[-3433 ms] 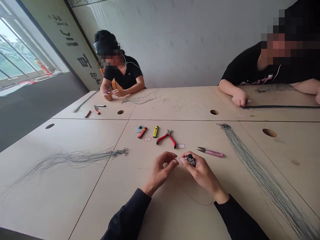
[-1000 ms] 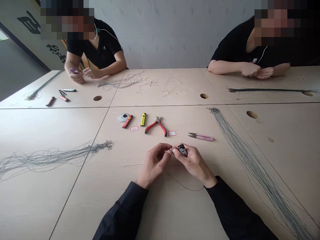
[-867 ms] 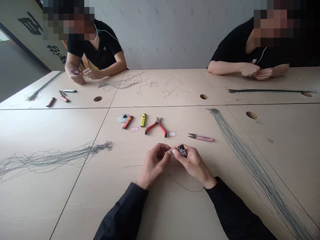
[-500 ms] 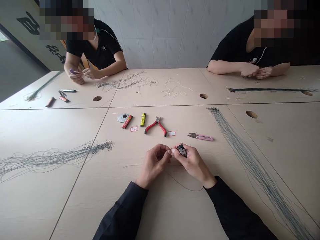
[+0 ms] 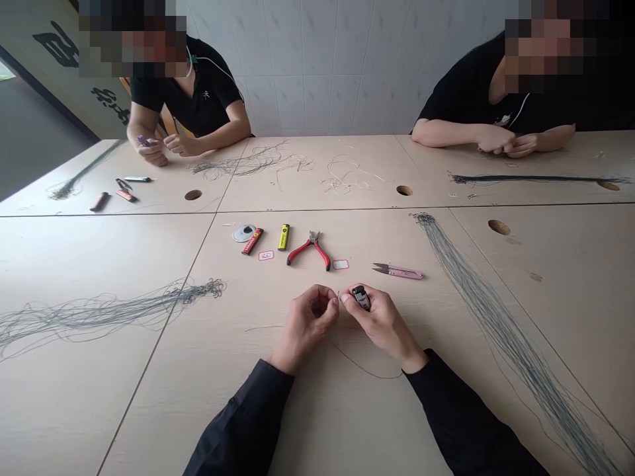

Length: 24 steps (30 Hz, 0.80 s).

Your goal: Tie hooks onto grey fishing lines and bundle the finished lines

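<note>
My left hand (image 5: 306, 322) and my right hand (image 5: 380, 319) meet over the table's middle, fingertips pinched together on a thin dark line (image 5: 370, 372) that loops back toward me across the tabletop. The right hand also holds a small black lighter (image 5: 362, 297) between the fingers. What sits at the line's end between the fingertips is too small to make out. Both sleeves are black.
Ahead lie pink thread snips (image 5: 399, 270), red pliers (image 5: 309, 250), a yellow lighter (image 5: 283, 237), a red lighter (image 5: 253, 241) and a round disc (image 5: 243, 232). Bundles of grey line lie at left (image 5: 99, 311) and right (image 5: 496, 317). Two people work at the far side.
Since 3.4 s ago the view has swung to face the far wall. In the last second the hands have stayed together, with only slight finger movement.
</note>
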### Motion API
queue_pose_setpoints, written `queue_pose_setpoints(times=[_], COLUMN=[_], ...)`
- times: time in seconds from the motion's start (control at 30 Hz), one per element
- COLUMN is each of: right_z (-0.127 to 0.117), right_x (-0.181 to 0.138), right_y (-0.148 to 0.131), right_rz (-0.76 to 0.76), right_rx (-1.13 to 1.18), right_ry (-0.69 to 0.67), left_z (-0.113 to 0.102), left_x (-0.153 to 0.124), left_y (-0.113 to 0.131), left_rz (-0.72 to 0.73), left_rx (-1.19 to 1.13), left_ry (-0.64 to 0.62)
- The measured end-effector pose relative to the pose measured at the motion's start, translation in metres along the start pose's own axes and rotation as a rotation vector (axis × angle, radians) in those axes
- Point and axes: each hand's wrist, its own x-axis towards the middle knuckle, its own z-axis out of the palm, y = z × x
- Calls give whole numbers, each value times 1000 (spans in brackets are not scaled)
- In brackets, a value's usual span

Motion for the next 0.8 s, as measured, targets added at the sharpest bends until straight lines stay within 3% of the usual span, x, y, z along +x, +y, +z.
queue_pose_setpoints(times=[0.2,0.37,0.8], right_z=[-2,-2,-3], right_x=[1,1,0], right_y=[1,2,-2], right_rz=[20,-59,-70], right_rx=[-12,0,-11], right_ry=[61,16,19], left_z=[0,-1,-5], left_x=[-1,-2,-2], left_y=[4,4,0], left_rz=[-23,11,3], left_rx=[-51,-48,-69], left_ry=[-21,-47,-91])
